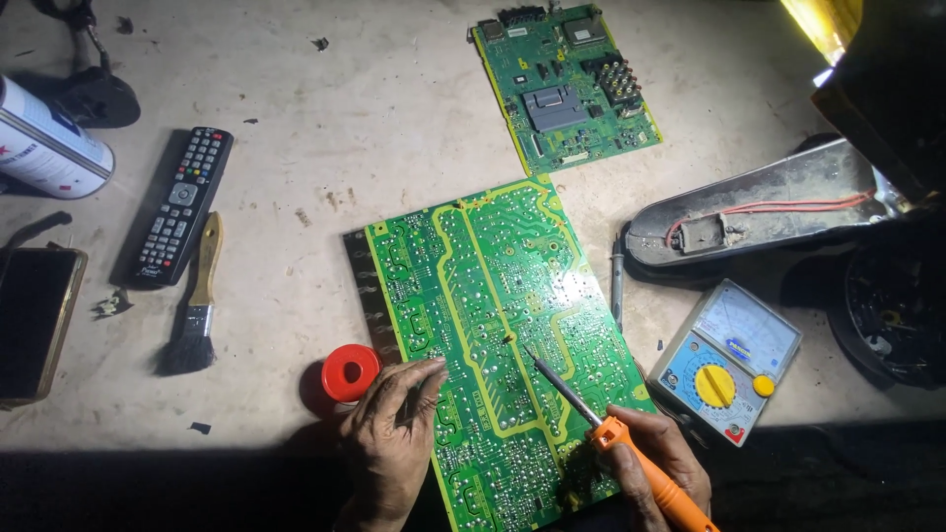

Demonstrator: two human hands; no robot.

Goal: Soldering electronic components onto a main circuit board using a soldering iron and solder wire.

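Observation:
A large green circuit board [493,296] lies solder side up in the middle of the bench. My left hand [394,433] rests on its lower left edge, fingers pressed onto the board, and holds nothing. My right hand [655,458] grips an orange-handled soldering iron [591,419]. The iron's thin metal tip touches the board near its centre. A small red spool [350,372] sits just left of my left hand.
A second green board [564,84] lies at the back. An analogue multimeter [727,360] and an opened grey housing with red wires [759,212] are on the right. On the left lie a remote [183,205], a brush [194,305], a phone [34,323] and a spray can [47,143].

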